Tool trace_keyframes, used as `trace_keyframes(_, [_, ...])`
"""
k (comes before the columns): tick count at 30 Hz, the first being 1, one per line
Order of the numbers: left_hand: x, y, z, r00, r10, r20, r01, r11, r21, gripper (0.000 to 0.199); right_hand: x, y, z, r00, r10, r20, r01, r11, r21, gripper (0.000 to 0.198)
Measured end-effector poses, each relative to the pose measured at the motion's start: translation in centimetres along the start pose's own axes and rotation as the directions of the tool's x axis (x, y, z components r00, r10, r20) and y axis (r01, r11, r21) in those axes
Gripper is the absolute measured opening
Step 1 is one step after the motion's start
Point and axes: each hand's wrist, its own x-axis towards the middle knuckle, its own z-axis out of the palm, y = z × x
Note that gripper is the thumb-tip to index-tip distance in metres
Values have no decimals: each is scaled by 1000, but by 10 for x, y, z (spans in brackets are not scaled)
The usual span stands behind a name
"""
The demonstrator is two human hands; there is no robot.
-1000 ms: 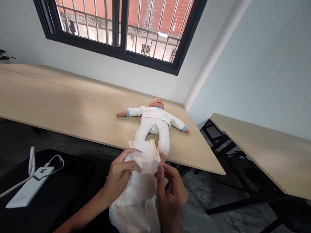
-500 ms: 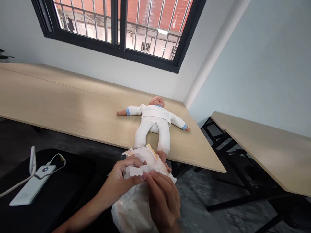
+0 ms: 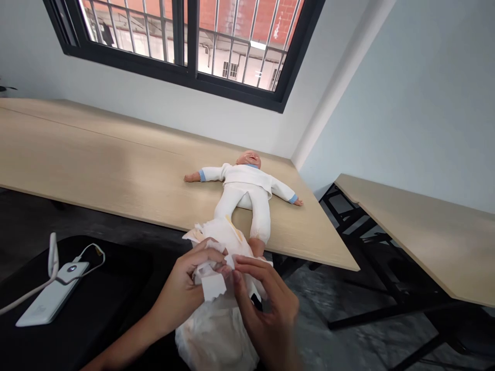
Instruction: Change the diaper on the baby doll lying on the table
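Note:
A white diaper (image 3: pixel 216 330) hangs unfolded in front of me, its far end with a yellow strip reaching up by the doll's legs. Its near side is bunched in my left hand (image 3: pixel 180 291), whose fingers are closed around it. A white tape tab (image 3: pixel 213 287) with a wavy edge sticks out below the left fingers. With thumb and fingertips pinched, my right hand (image 3: pixel 268 304) grips a small white piece at the diaper's edge. Beyond lies a baby doll (image 3: pixel 248 178) on its back, arms spread, in white clothes with blue cuffs; the diaper hides one foot.
The doll rests near the right end of a wooden table (image 3: pixel 116 159). A second table (image 3: pixel 417 226) stands to the right. At lower left, a white power bank (image 3: pixel 54 296) with a cable lies on a black seat (image 3: pixel 112 288). A barred window (image 3: pixel 185 41) is ahead.
My right hand has moved slightly right and its fingers have opened out into a pinch. The tab by my left hand now hangs lower and the diaper's far end has shifted left.

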Motion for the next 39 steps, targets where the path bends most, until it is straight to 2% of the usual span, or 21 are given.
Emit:
trace_keyframes(3, [-4, 1, 3, 991, 126, -53, -120, 987, 104, 9, 6, -5, -4, 997, -67, 41, 71, 989, -126, 13])
trace_keyframes(6, [-9, 0, 4, 975, 218, -48, -206, 960, 188, 10, 11, -11, -8, 985, -130, 115, 156, 951, -265, 12])
trace_keyframes(11, [-18, -7, 0, 969, 248, 19, -245, 937, 248, 32, 13, -16, -11, 953, -178, 244, 270, 863, -427, 20])
trace_keyframes(17, [-21, -14, -2, 959, 280, 42, -280, 921, 272, 49, 15, -17, -7, 930, -209, 303, 345, 780, -522, 23])
trace_keyframes(20, [-20, -14, -2, 958, 282, 44, -283, 919, 275, 51, 18, -17, -5, 921, -203, 332, 359, 770, -527, 24])
trace_keyframes(23, [-20, -13, -2, 961, 273, 48, -275, 919, 282, 48, 22, -15, -8, 890, -191, 413, 400, 763, -508, 26])
trace_keyframes(27, [-17, -10, -3, 959, 279, 45, -280, 916, 287, 42, 29, -11, -16, 857, -180, 483, 413, 800, -435, 28])
trace_keyframes(34, [-9, -1, -4, 953, 302, -18, -283, 911, 302, 30, 40, -7, -27, 817, -101, 568, 292, 922, -255, 15])
trace_keyframes(37, [-10, -2, -5, 945, 326, -5, -306, 893, 331, 31, 47, -9, -29, 815, -45, 577, 189, 963, -191, 12])
trace_keyframes(39, [-13, -5, -6, 946, 325, 20, -311, 884, 348, 35, 52, -11, -30, 802, -18, 598, 165, 968, -191, 11])
